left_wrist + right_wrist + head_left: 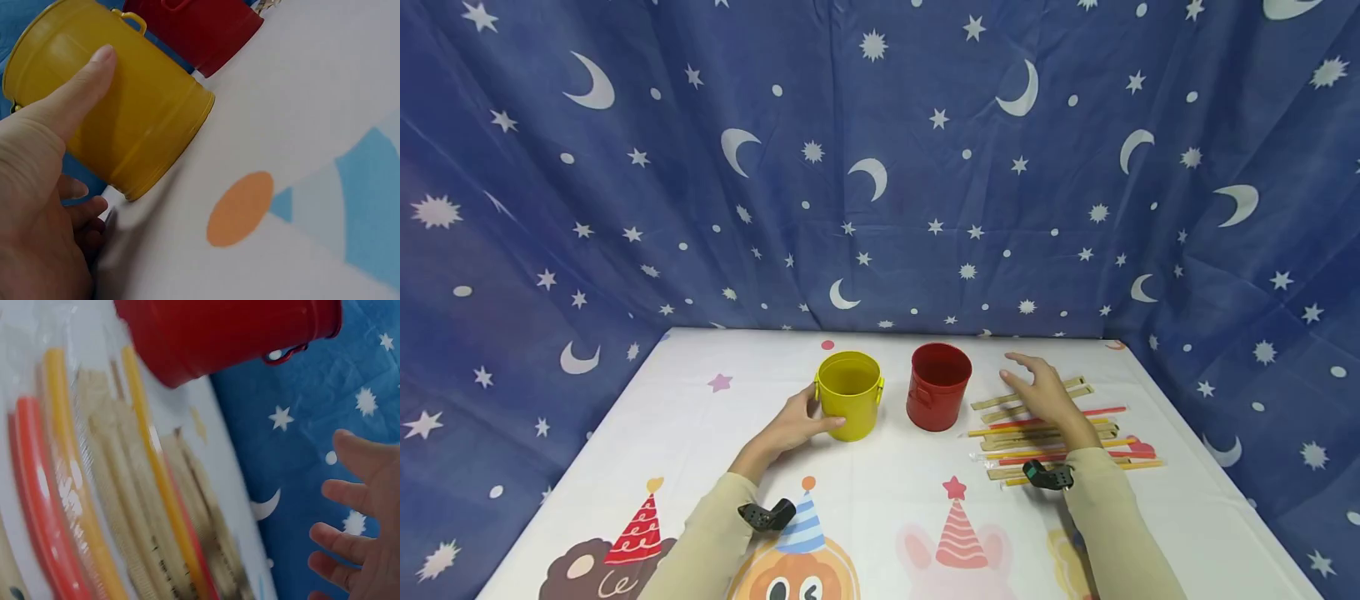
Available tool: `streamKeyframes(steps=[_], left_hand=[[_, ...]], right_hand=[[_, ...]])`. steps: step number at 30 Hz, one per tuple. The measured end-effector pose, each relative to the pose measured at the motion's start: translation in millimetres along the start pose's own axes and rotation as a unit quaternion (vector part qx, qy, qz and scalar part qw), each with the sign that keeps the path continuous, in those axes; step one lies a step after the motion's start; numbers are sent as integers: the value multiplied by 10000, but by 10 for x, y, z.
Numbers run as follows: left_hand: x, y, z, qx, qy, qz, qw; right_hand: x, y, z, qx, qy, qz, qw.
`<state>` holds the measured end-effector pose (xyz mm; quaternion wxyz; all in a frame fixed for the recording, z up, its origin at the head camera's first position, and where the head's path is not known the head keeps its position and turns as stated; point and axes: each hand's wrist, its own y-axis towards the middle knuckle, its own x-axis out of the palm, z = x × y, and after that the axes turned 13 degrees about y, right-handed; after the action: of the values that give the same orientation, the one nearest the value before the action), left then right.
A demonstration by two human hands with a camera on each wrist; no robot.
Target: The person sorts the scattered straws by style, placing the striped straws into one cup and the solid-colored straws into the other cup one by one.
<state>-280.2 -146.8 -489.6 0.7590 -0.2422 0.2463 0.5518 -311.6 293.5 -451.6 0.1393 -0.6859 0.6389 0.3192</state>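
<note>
A small yellow metal bucket (pixel 847 408) stands upright on the table, and my left hand (pixel 790 429) grips its left side. The thumb (pixel 81 87) lies across the bucket's near wall, with some fingers tucked beside its base and others hidden behind it. Just right of it stands a red bucket (pixel 937 387), touched by neither hand. My right hand (pixel 1041 392) hovers with spread fingers, holding nothing, right of the red bucket. Under that hand and forearm lie red and orange straws (pixel 62 469) in clear plastic wrappers, mixed with long sticks in brown paper sleeves (pixel 119 462).
The white tablecloth (pixel 880 500) carries printed cartoon animals in party hats. A blue curtain (pixel 880 208) with moons and stars hangs behind the table's back edge and along both sides. Each forearm wears a black wrist camera (pixel 767 515).
</note>
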Motion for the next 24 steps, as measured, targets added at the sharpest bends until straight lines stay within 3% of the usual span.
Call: streamKeyframes(steps=[5,15,24], left_hand=[[6,-4,-16,-112,-105,-49,9999],[25,3,-34,3,-107,-69,9999],[32,25,-40,54,-105,-67,9999]], right_hand=[[3,-17,96,194,-60,-175,9996],[-55,-49,245,584,-310,-419,9969],[-9,-78,303,930,-797,-166,9923]])
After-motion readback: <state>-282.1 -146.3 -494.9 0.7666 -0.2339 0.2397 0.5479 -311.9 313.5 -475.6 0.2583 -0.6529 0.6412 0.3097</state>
